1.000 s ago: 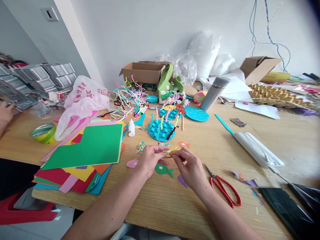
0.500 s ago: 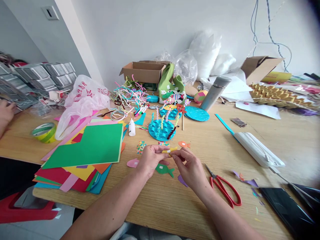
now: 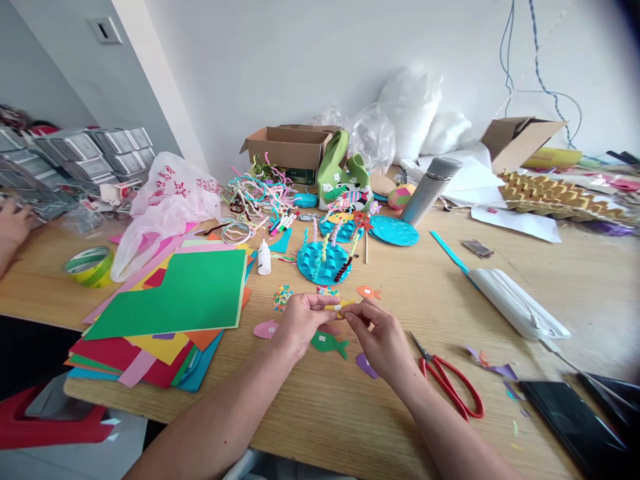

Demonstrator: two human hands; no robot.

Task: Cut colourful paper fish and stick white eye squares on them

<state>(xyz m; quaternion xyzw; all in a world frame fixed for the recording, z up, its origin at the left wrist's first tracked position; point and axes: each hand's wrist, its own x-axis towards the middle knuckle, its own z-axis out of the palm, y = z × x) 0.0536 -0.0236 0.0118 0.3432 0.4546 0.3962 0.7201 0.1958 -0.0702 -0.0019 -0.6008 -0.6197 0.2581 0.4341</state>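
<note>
Between my two hands is a small yellow paper fish (image 3: 338,307) with a white patch on it. My left hand (image 3: 300,323) pinches one end, and the fingertips of my right hand (image 3: 375,330) close on the other; fingers cover part of it. On the table around them lie a pink paper fish (image 3: 265,329), a green paper fish (image 3: 330,343), an orange paper fish (image 3: 369,292) and a purple paper piece (image 3: 367,365) partly under my right hand. Small confetti-like dots (image 3: 283,297) lie just beyond my left hand.
Red-handled scissors (image 3: 450,377) lie right of my right hand, near a white power strip (image 3: 517,303) and a black phone (image 3: 570,423). Coloured paper sheets (image 3: 195,293) pile up at left. Ahead stand a glue bottle (image 3: 264,258), a blue disc with coiled stems (image 3: 325,263) and a steel flask (image 3: 431,190).
Both hands stay almost in place with the yellow fish between them. The fish appears slightly turned, and the whole view has shifted a little.
</note>
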